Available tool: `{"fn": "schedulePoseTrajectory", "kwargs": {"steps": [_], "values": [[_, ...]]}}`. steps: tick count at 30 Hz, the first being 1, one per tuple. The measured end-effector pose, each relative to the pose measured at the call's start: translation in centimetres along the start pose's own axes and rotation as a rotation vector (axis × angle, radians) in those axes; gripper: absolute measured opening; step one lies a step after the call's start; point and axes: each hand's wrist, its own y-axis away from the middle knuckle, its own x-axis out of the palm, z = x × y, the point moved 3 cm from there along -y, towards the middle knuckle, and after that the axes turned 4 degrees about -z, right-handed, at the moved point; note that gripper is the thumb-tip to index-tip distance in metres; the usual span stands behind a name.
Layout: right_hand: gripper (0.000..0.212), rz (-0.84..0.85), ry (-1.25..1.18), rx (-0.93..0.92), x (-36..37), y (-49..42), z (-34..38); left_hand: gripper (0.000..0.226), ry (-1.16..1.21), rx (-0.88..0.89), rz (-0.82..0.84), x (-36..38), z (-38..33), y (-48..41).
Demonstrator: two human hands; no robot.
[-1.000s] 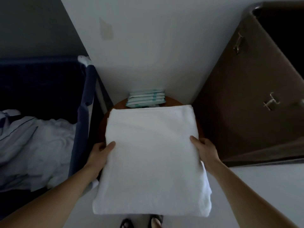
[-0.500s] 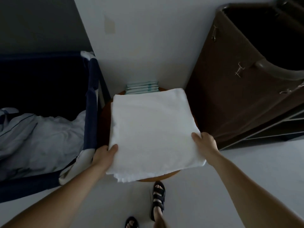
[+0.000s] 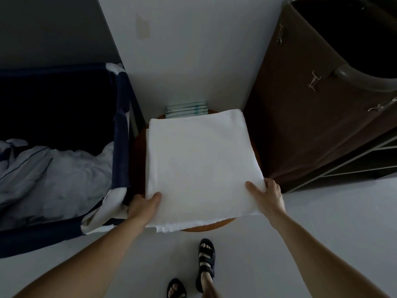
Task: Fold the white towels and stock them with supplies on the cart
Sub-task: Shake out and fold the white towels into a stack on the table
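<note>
- Since a second ago you have brought the folded white towel point(image 3: 199, 164) down and away from you. It hung out over the floor in your grip then, and now it lies flat on the round wooden tabletop point(image 3: 206, 227).
- Your left hand point(image 3: 142, 208) grips the towel's near left corner, thumb laid on top and fingers out of sight beneath the edge.
- Your right hand point(image 3: 267, 196) grips the near right corner, thumb pressed on the top face and fingers wrapped round the side edge.
- The towel covers nearly all of the tabletop; only a brown arc shows along the near edge and a dark strip on the left. Its lower layers stick out a little at the near left corner.
- Behind the towel's far edge, against the white wall point(image 3: 193, 50), sits a stack of pale packets point(image 3: 187, 108) with teal stripes. Whether they touch the towel cannot be told.
- On your left, just beside the tabletop, stands a navy hamper point(image 3: 121, 134) with crumpled pale linen point(image 3: 53, 173) inside.
- On your right, a brown bag point(image 3: 305, 125) with metal clips on its side hangs close to the tabletop, and the open shelves of the cart point(image 3: 361, 162) show beyond it.
- Your feet in black sandals point(image 3: 206, 263) stand on the pale floor point(image 3: 322, 211), just short of the tabletop.
</note>
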Motion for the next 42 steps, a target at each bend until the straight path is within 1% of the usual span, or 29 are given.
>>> {"fn": "schedulePoseTrajectory", "kwargs": {"steps": [3,6,8,10,13,15,16,18,22,24,26,28,29,31,33,34,36,37,39,42], "values": [[0.075,0.016,-0.002,0.034,-0.2,0.4,-0.3,0.072,0.052,-0.030,0.079,0.0,-0.5,0.4],[0.081,0.084,-0.002,0.097,-0.6,0.1,0.5,0.072,0.044,-0.029,0.069,-0.9,-1.6,0.3],[0.076,0.147,-0.037,0.149,-1.2,-0.7,1.7,0.071,0.067,-0.040,0.093,-1.6,-2.6,-0.2],[0.066,0.270,-0.146,0.227,-1.7,-1.6,2.9,0.068,0.105,-0.048,0.124,-2.4,-3.6,-0.8],[0.057,0.457,-0.347,0.316,-2.2,-2.6,4.3,0.052,0.160,-0.095,0.215,-2.9,-4.6,-1.2],[0.056,0.523,-0.364,0.316,-2.1,-2.5,5.4,0.040,0.236,-0.143,0.297,-3.4,-5.9,-0.7],[0.052,0.521,-0.363,0.294,-2.2,-2.6,6.2,0.035,0.283,-0.142,0.328,-3.7,-6.9,-0.5],[0.043,0.448,-0.435,0.211,-2.7,-3.1,9.0,0.029,0.380,-0.079,0.350,-4.6,-9.7,-0.2],[0.032,0.287,-0.568,-0.060,-6.2,-4.0,17.4,0.015,0.682,0.088,0.266,-8.0,-16.3,0.7],[0.030,0.218,-0.623,-0.180,-8.3,-4.1,20.7,0.018,0.865,0.163,0.282,-10.0,-18.6,1.3],[0.031,0.170,-0.687,-0.259,-10.4,-4.3,22.5,0.024,1.001,0.243,0.310,-11.6,-19.5,1.6],[0.031,0.183,-0.730,-0.299,-11.4,-4.4,22.6,0.025,1.077,0.272,0.323,-11.7,-18.9,1.6],[0.031,0.187,-0.720,-0.299,-11.4,-4.6,21.9,0.025,1.085,0.254,0.323,-11.0,-18.1,1.4],[0.031,0.154,-0.616,-0.253,-10.0,-5.3,19.3,0.022,1.023,0.176,0.279,-8.5,-15.3,0.8],[0.030,0.133,-0.480,-0.162,-7.4,-6.0,15.1,0.021,0.839,0.051,0.206,-5.2,-11.3,-0.1],[0.031,0.148,-0.419,-0.096,-6.0,-6.2,12.5,0.025,0.730,-0.020,0.189,-3.5,-9.1,-0.5],[0.037,0.174,-0.293,0.047,-3.3,-6.3,7.7,0.029,0.550,-0.132,0.203,-0.5,-5.2,-1.3],[0.043,0.172,-0.232,0.095,-2.2,-6.3,5.8,0.031,0.487,-0.154,0.206,0.7,-4.0,-1.5],[0.052,0.141,-0.145,0.115,-1.1,-6.6,3.7,0.041,0.391,-0.119,0.165,1.9,-3.1,-2.0],[0.058,0.131,0.005,0.053,-0.6,-7.1,3.6,0.055,0.224,-0.024,0.038,2.1,-3.7,-2.0]]}}
